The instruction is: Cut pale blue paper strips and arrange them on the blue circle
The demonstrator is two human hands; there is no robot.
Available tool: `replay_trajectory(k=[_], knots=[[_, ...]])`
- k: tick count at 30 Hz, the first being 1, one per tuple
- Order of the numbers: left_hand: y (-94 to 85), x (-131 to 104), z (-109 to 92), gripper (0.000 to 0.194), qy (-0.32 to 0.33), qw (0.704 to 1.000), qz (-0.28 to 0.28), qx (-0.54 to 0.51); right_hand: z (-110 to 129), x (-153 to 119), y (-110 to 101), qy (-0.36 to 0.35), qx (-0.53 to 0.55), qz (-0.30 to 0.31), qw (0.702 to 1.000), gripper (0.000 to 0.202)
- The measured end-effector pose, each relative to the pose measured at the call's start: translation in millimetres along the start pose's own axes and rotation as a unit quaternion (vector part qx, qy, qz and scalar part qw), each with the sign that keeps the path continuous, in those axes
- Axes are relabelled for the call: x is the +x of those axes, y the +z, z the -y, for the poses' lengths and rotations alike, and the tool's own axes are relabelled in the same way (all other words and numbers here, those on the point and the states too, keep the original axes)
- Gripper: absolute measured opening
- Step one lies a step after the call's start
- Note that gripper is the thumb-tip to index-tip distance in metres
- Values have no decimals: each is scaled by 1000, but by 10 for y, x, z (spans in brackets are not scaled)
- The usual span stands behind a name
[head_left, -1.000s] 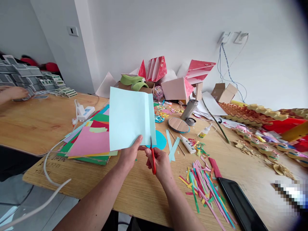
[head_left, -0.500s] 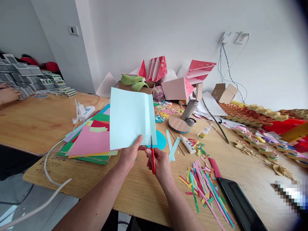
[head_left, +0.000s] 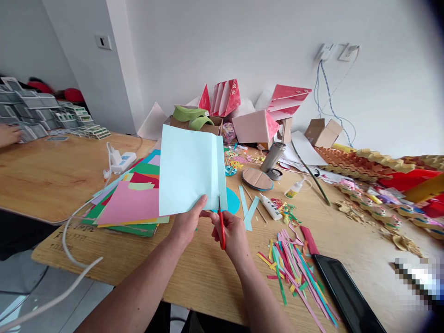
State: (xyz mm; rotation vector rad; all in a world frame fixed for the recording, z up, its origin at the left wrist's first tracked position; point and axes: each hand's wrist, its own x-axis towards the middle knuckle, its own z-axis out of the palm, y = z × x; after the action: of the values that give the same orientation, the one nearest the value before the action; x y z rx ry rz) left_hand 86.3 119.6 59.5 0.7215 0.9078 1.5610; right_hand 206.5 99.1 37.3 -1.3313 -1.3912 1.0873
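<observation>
One blue sheet (head_left: 188, 172), pinched mid-frame by the left hand (head_left: 187, 224), could have flopped while the right hand (head_left: 233, 231) gripped scissors (head_left: 222, 232), making crooked cuts.

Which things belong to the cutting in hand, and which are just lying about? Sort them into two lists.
In use:
light blue sheet, held in the left hand
red scissors, held in the right hand

Apparently just lying about:
white glue bottle
tape roll
metal flask
cardboard disc
power strip
</observation>
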Motion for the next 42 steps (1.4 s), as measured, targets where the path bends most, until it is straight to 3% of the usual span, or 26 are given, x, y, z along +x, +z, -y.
replay_trajectory(k=[8, 23, 30, 34, 42], knots=[[-18, -18, 38, 44, -3, 1000, 29, 10, 36, -2, -32, 4, 5, 0, 1000, 52], [-36, 15, 60, 44, 1, 999, 30, 25, 54, -12, -21, 10, 13, -32, 999, 51], [-85, 35, 89, 24, 81, 985, -7, 150, 52, -18, -26, 8, 14, -24, 1000, 50], [-102, 22, 81, 32, 60, 978, 26, 197, 53, -3, -26, 11, 24, -12, 1000, 48], [-126, 14, 110, 40, 42, 966, 28, 253, 63, -10, -46, 11, 19, -17, 1000, 50]])
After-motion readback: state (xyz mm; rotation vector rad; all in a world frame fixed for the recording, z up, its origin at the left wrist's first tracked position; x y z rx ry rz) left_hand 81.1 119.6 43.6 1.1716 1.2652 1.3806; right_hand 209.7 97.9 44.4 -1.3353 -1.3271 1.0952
